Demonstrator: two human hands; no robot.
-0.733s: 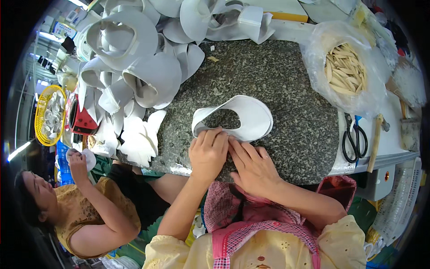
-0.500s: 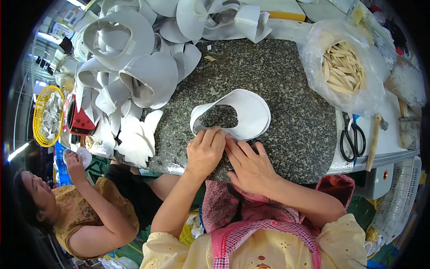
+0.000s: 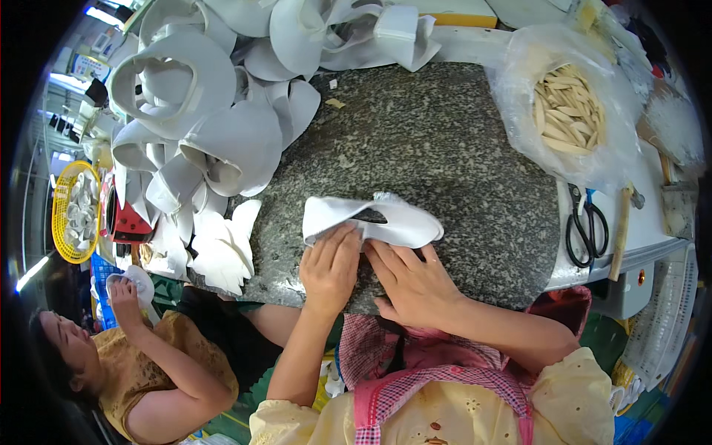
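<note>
A white shoe upper (image 3: 404,226), a curved piece with an oval opening, stands tilted at the near part of the dark speckled stone slab (image 3: 445,133). My left hand (image 3: 328,268) has its bent fingers closed on the near left edge of the upper. Beside it, my right hand (image 3: 411,278) pinches the near edge with its fingertips, its thumb lying lower down. The fingertips of both hands are partly hidden against the white material.
A heap of white uppers (image 3: 237,141) covers the slab's left side, with flat white pieces (image 3: 222,252) before it. Right lie a plastic bag (image 3: 512,81) of beige strips (image 3: 567,111), black-handled scissors (image 3: 586,230) and a hammer (image 3: 621,230). A co-worker (image 3: 159,363) sits at left.
The upper has tipped, so its opening looks narrower and its far rim sits lower. Both my hands stay on its near edge, slightly closer to me. The view has shifted a little.
</note>
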